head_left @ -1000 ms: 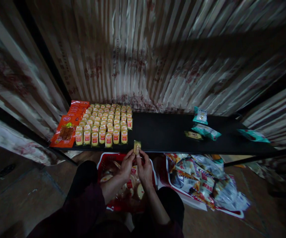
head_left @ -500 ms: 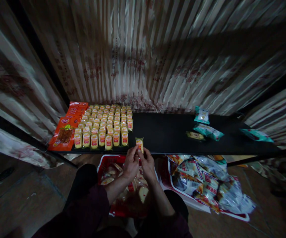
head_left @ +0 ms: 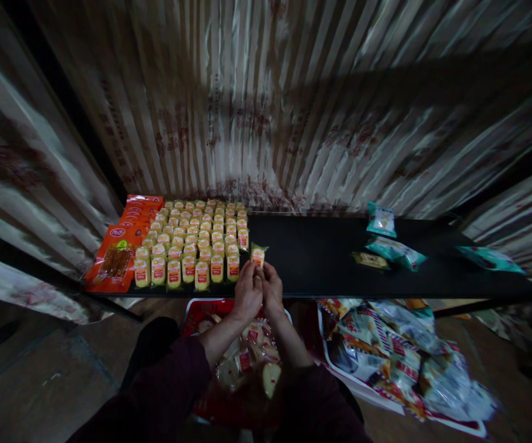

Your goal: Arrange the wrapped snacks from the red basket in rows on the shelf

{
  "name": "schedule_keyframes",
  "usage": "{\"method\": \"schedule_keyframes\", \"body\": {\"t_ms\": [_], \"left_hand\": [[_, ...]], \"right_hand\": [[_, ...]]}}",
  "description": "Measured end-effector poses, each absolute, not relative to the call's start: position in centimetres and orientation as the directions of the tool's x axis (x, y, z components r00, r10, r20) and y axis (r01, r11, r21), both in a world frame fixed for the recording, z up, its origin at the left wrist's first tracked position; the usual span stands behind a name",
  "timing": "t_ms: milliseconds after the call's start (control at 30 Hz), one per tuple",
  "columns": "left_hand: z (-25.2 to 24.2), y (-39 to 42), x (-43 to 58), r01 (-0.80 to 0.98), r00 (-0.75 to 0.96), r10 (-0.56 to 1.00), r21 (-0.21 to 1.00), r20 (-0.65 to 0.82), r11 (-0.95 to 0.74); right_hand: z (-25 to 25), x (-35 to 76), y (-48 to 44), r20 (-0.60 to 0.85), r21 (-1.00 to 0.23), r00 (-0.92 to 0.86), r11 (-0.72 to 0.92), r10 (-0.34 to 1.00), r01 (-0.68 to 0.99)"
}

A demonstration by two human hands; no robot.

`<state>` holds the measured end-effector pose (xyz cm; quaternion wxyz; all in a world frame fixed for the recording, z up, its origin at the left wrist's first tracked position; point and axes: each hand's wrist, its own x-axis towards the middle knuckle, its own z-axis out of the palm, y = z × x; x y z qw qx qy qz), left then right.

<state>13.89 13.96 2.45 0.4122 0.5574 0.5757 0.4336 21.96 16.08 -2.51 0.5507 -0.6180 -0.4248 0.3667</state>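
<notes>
We are stretching both arms [head_left: 222,337] forward and inward, our left hand [head_left: 248,290] and right hand [head_left: 272,287] together grasping one pack [head_left: 258,253] over the near side of the shelf [head_left: 314,258], just right of the rows [head_left: 192,234].

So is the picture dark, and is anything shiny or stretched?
Head view: dim overall, a shadow band crossing the curtain at upper right; head view: pale glints on the clear bags at right; head view: the curtain's stripes fan outward, perhaps lens stretching; head view: print on the wrapped snack between left hand and right hand can't be read.
</notes>
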Motion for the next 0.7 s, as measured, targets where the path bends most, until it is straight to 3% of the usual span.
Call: {"method": "schedule_keyframes", "body": {"t_ms": [367, 700], "left_hand": [[2.8, 16.6, 15.0, 0.312, -0.078, 0.997, 0.95, 0.003, 0.021], [-0.4, 18.1, 15.7, 0.149, -0.046, 0.998, 0.988, 0.051, -0.044]], "right_hand": [[-2.1, 22.0, 19.5, 0.006, -0.997, 0.366, -0.024, 0.931, 0.079], [-2.2, 22.1, 20.2, 0.102, -0.983, 0.289, 0.051, 0.952, 0.179]]}}
